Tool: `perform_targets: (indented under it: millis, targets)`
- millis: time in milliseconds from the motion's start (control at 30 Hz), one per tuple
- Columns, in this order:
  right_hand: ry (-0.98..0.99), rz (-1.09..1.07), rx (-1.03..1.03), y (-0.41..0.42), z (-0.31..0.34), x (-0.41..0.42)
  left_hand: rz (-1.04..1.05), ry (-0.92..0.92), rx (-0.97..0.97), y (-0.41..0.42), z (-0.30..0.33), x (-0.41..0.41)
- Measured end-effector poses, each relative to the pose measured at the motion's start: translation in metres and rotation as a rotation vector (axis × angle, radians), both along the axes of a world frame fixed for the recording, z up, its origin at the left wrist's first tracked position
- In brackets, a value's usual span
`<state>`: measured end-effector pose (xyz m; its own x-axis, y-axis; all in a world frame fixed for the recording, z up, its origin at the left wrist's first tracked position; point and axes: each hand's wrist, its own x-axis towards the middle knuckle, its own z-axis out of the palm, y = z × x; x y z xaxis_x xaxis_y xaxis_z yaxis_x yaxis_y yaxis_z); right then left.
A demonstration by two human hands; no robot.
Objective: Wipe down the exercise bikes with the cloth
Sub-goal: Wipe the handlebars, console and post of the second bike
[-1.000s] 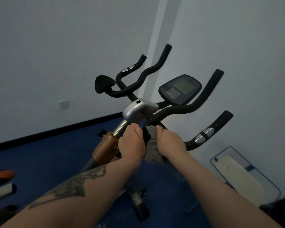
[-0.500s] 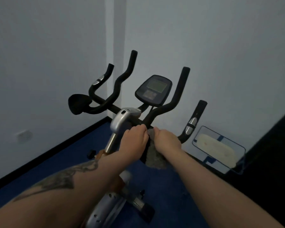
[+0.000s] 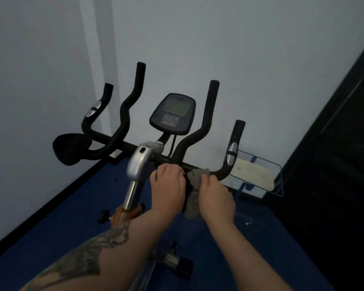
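**Cloth on the right side of the bar**

Both hands work close together at the bike's bar [image 3: 168,159]. The left hand [image 3: 167,191] curls over the bar beside the silver stem [image 3: 140,162], steadying it. The right hand [image 3: 215,198] pinches the grey cloth [image 3: 194,186], which drapes over the bar and hangs down between the hands.

To wipe well, I would wrap the cloth fully round the tube and slide it outward toward the right grip [image 3: 232,148], twisting as it goes.

Beyond, the console [image 3: 173,113] sits between two upright horns. The wall lies close behind, and a rack [image 3: 259,175] stands just beside the right grip, so room there is tight; the left side is more open.
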<state>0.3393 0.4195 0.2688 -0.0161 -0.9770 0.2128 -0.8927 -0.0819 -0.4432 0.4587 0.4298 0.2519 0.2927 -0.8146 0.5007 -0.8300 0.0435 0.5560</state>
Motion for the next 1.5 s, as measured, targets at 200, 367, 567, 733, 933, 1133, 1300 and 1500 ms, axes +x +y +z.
perform_targets:
  millis: [200, 367, 567, 733, 933, 1133, 1300, 1500]
  targets:
    - [0.030, 0.042, 0.080, -0.025, 0.018, 0.007, -0.016, 0.145, -0.074, -0.005, -0.005, 0.000]
    - [-0.190, -0.138, -0.147, 0.007, -0.007, 0.017, -0.065, 0.168, -0.112, -0.002, -0.004, 0.001]
    - [0.068, -0.040, -0.070, -0.017, 0.010, 0.018, -0.088, 0.145, -0.107, -0.007, -0.009, 0.003]
    - [0.133, -0.004, -0.300, 0.024, -0.013, 0.017, -0.102, 0.141, -0.096, -0.007, -0.010, 0.004]
    - [0.290, 0.058, -0.166, -0.006, 0.006, 0.018, -0.127, 0.171, -0.159, -0.007, -0.008, 0.004]
    - [0.247, -0.062, -0.246, 0.033, -0.016, 0.018, -0.141, 0.194, -0.158, -0.006, -0.010, 0.004]
    - [0.353, -0.036, -0.147, -0.009, 0.006, 0.026, -0.129, 0.211, -0.158, -0.007, -0.009, 0.003]
    - [0.309, -0.027, -0.262, 0.033, -0.014, 0.015, -0.138, 0.205, -0.132, -0.004, -0.007, 0.003]
